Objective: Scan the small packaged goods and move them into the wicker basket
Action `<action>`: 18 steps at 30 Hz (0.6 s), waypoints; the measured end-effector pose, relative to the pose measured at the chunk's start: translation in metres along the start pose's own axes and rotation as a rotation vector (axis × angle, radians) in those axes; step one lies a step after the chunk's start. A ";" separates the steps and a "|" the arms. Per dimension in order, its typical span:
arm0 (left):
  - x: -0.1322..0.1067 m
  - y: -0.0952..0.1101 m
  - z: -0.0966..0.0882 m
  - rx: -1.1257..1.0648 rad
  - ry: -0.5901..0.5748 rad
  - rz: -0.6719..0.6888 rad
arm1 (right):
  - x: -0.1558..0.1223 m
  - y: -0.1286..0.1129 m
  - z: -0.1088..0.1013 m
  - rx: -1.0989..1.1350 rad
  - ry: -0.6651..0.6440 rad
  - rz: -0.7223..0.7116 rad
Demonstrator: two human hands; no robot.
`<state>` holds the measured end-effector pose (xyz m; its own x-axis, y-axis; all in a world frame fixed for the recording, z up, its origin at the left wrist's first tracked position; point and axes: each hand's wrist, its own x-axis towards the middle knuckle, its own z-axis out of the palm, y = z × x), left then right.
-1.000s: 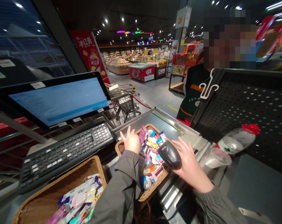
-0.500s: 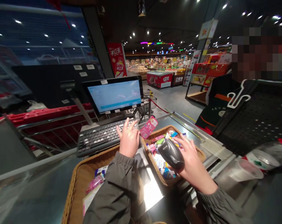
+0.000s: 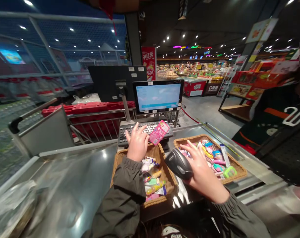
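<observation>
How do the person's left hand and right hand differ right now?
The left hand has a pink card packet at its fingertips, while the right hand grips a black barcode scanner. The left hand sits over the left wicker basket, near the keyboard; the right hand reaches toward the right wicker basket. Both are bare, with dark grey sleeves.

Steel checkout counter [image 3: 75,165], two wicker baskets [image 3: 209,138]

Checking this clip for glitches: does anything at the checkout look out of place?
Nothing looks spilled or damaged. Only the pink packet stands out: it is tilted in mid-air above the keyboard, beside the left hand, outside the two wicker baskets.
</observation>
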<state>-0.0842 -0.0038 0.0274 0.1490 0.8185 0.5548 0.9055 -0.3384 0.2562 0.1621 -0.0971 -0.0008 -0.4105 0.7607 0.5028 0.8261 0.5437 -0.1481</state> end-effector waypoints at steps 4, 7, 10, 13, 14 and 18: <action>-0.008 -0.017 -0.013 -0.003 0.004 -0.049 | 0.008 -0.014 0.006 0.019 -0.051 -0.022; -0.013 -0.027 -0.018 -0.017 0.011 -0.071 | 0.013 -0.022 0.010 0.026 -0.064 -0.035; -0.015 -0.033 -0.021 -0.031 0.023 -0.084 | 0.016 -0.027 0.011 0.035 -0.065 -0.042; -0.016 -0.037 -0.021 -0.036 0.023 -0.086 | 0.017 -0.032 0.011 0.041 -0.083 -0.035; -0.016 -0.038 -0.021 -0.036 0.023 -0.085 | 0.017 -0.033 0.010 0.043 -0.087 -0.029; -0.014 -0.039 -0.021 -0.044 0.022 -0.083 | 0.016 -0.036 0.008 0.048 -0.087 -0.015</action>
<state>-0.1302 -0.0119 0.0257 0.0648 0.8341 0.5478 0.8961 -0.2902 0.3359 0.1226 -0.1016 0.0054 -0.4567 0.7791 0.4294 0.8009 0.5702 -0.1828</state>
